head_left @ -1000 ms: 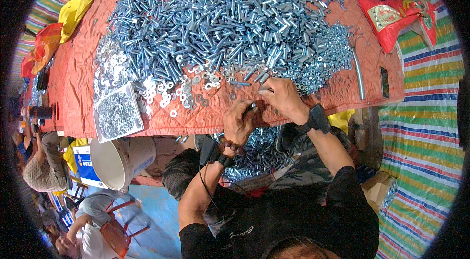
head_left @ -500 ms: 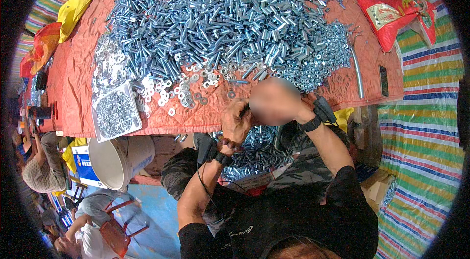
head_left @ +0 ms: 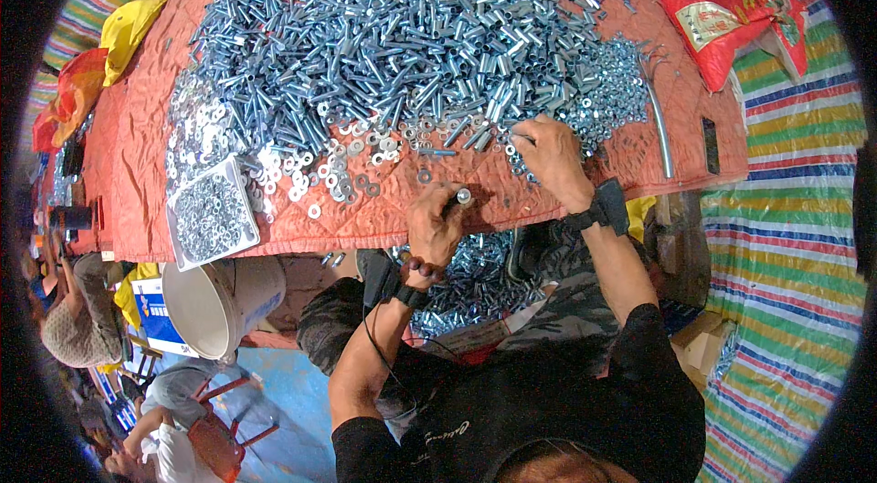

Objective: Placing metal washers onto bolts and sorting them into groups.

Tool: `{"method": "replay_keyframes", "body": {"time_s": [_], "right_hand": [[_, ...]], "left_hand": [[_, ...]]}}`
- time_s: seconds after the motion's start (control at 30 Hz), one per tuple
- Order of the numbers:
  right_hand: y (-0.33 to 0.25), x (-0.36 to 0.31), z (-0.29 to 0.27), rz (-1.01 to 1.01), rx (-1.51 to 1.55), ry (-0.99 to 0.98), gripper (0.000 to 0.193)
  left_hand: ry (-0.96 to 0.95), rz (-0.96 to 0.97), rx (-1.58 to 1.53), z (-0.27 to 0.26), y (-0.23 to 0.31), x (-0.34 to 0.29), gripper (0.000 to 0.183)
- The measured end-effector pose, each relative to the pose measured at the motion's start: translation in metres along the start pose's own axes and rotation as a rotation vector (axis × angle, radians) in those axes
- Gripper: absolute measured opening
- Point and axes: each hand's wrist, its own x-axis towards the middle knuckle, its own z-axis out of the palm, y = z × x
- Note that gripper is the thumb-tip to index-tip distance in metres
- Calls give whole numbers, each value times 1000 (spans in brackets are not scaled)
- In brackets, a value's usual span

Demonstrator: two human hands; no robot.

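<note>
My left hand [head_left: 436,223] is closed near the table's front edge, around a shiny metal piece [head_left: 463,196] whose round end sticks up from the fingers; the rest of it is hidden. To the right, my right hand [head_left: 554,159] reaches over the near edge of a heap of hex nuts [head_left: 614,86], fingers bent downward together; whatever they pinch is hidden. A large heap of bluish metal sleeves and bolts [head_left: 402,45] spreads beyond both hands. Loose flat washers [head_left: 333,174] lie left of my left hand, and a single sleeve [head_left: 437,152] rests beyond it.
A white tray [head_left: 248,206] of small washers sits at the table's front left. Below stand a white bucket [head_left: 260,291] and a container of metal parts [head_left: 484,287] by my lap. A metal rod [head_left: 662,131] and a red bag [head_left: 722,26] lie right. People sit far left.
My right hand has parted from my left and moved forward to the nuts. My left hand stays near the table edge, and its metal piece now shows.
</note>
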Motion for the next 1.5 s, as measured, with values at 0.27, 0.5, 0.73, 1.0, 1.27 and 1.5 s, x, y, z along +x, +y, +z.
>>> {"method": "replay_keyframes", "body": {"time_s": [0.27,0.5,0.73,1.0,1.27,1.5], "right_hand": [[-24,-1,5,14,-277,-115,20],[-19,1,4,-48,-117,-14,19],[-56,-22,-6,-141,485,-307,18],[-65,-31,2,-386,363,-248,21],[-63,-44,5,-177,261,-269,28],[-69,-50,13,-340,295,-12,41]], "left_hand": [[24,62,39,0,4,0,10],[19,28,36,1,3,0,16],[29,25,30,1,1,0,21],[-15,-14,20,-3,1,-2,24],[34,16,69,0,-1,-1,16],[40,-32,20,2,6,2,17]]}}
